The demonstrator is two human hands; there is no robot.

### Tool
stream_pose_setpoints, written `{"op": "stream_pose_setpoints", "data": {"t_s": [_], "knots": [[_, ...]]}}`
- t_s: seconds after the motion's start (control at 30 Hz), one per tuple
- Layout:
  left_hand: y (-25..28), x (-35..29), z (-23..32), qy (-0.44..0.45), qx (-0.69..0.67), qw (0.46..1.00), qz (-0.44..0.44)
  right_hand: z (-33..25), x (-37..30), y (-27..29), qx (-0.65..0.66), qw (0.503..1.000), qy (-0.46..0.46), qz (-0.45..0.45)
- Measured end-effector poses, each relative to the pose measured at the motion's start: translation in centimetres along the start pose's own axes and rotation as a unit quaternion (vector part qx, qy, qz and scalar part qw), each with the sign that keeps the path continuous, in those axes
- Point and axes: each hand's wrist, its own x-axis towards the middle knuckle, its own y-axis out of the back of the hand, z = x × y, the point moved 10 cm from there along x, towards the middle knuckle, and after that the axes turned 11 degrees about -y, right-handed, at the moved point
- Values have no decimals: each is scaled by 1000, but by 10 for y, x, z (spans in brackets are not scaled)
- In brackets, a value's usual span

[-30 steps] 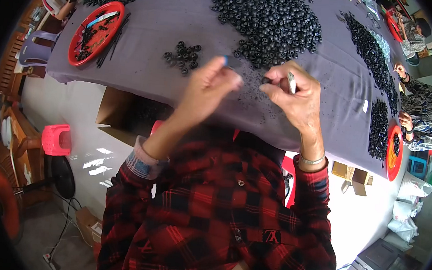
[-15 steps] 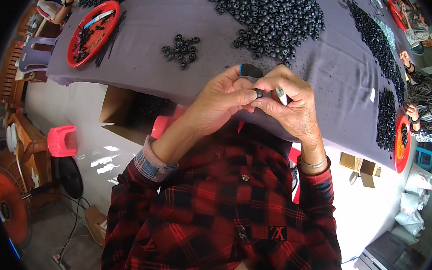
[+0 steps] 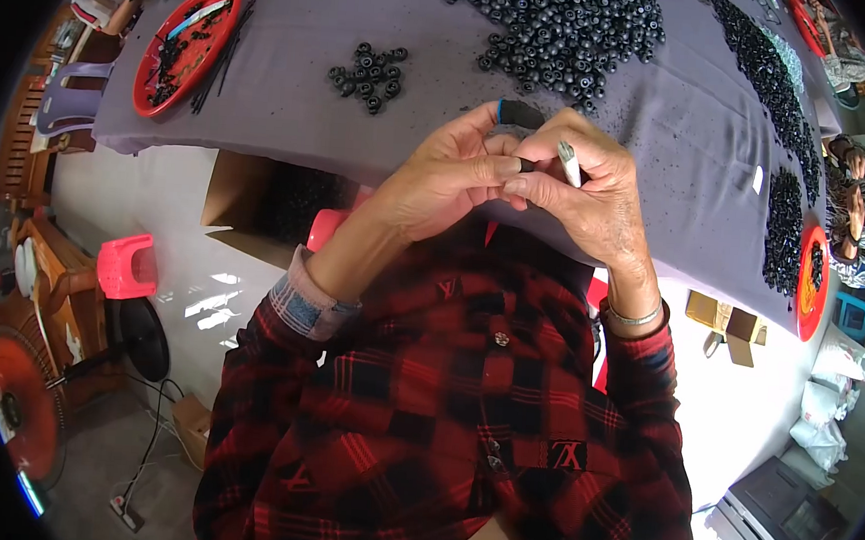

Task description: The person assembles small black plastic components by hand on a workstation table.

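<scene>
Over the near edge of the cloth-covered table, both of my hands are closed and meet at the fingertips. My left hand (image 3: 449,176) pinches a small round black part (image 3: 527,165), mostly hidden by the fingers. A black cover (image 3: 521,114) with a blue edge wraps a left fingertip. In my right hand (image 3: 593,191) a slim tool with a white handle (image 3: 569,165) is gripped; its working end is hidden. The right thumb presses close beside the black part. Beyond the hands lies a small cluster of similar black parts (image 3: 368,75), with a large heap (image 3: 560,28) farther off.
A red tray (image 3: 233,0) with black scraps stands at the left of the grey tablecloth (image 3: 273,108). Strips of black parts (image 3: 782,229) line the right side, near another red tray (image 3: 808,326). Co-workers sit at both sides. An open cardboard box (image 3: 232,191) is below the table.
My hands stay together on the black part, with the fingers shifted slightly. The view has tilted a little. The co-worker at the right has drawn both hands together.
</scene>
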Motion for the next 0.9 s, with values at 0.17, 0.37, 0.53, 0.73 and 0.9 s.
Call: {"op": "stream_pose_setpoints", "data": {"t_s": [0.17, 0.37, 0.53, 0.73, 0.9], "knots": [[0, -2, -1, 7, -7, 1000, -5, 4, 2, 0, 61, 997, -22, -29], [4, 0, -1, -10, -10, 1000, -3, 13, 2, 23, -19, 998, -28, 60], [15, 0, 8, -32, 13, 999, 29, -9, -11, 29, -231, 968, -88, 38], [14, -3, 8, -28, 11, 999, 36, -7, -15, 3, -222, 975, -8, 1], [12, -1, 6, -17, 0, 1000, 22, -5, -14, 1, -228, 974, 3, 1]]}}
